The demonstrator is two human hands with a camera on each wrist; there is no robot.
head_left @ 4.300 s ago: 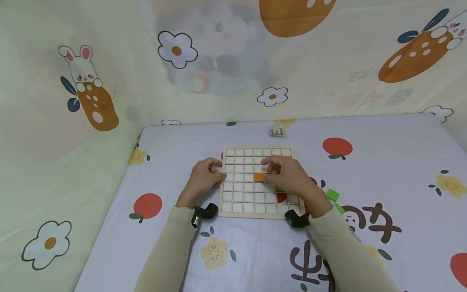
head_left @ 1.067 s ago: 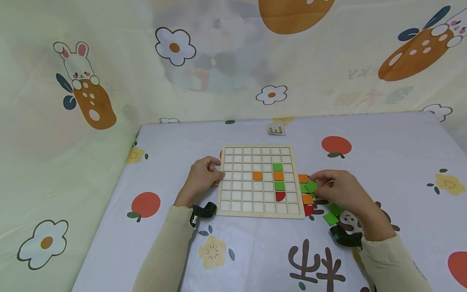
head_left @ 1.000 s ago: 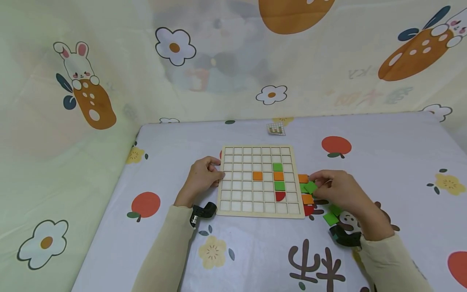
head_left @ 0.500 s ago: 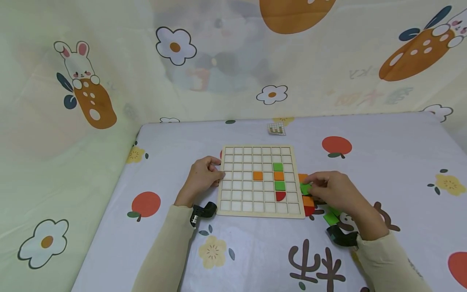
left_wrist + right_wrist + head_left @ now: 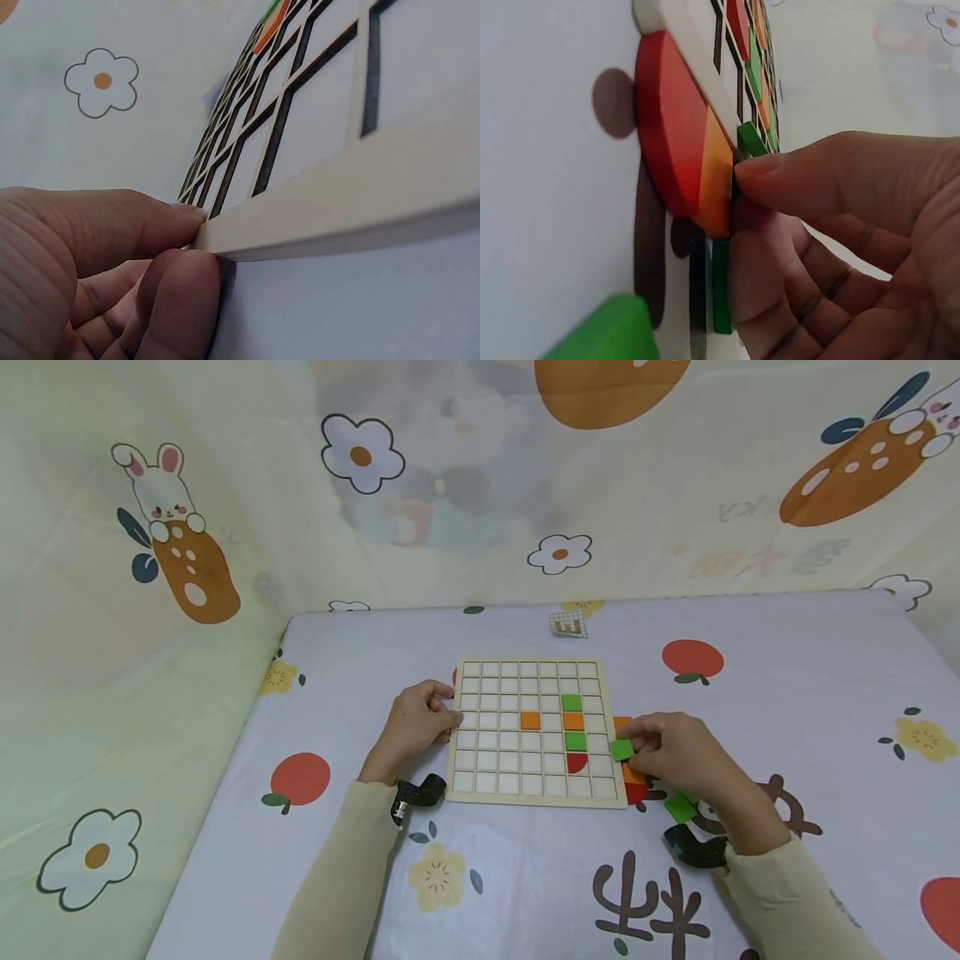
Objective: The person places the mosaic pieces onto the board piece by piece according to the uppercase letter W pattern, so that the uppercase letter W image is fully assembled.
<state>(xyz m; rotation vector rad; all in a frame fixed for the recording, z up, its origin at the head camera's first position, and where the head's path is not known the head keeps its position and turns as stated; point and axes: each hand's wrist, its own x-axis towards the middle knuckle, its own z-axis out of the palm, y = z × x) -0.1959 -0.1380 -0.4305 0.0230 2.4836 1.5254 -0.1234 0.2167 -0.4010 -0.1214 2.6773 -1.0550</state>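
A wooden grid board (image 5: pixel 491 764) lies on the table, holding several coloured tiles: a lone orange tile (image 5: pixel 530 721), and a column of green, orange, green and a red quarter-round tile (image 5: pixel 577 763). My left hand (image 5: pixel 414 724) pinches the board's left rim between thumb and fingers, as the left wrist view shows closely. At the opposite side my right hand (image 5: pixel 678 752) pinches a small green square tile (image 5: pixel 622 749), which overlaps the board's right border. In the right wrist view that green tile (image 5: pixel 751 139) shows just past the thumb tip.
Beside the board's right edge, partly under my right hand, lie orange tiles (image 5: pixel 717 172) and a red rounded tile (image 5: pixel 669 124). More green tiles (image 5: pixel 681 808) lie nearer me. A small printed pattern card (image 5: pixel 568 624) is behind the board, near the cloth backdrop (image 5: pixel 450 585).
My right hand has left the board, gone to the tiles on the right, and drawn a green tile leftward to the board's border. My left hand stays at the left rim.
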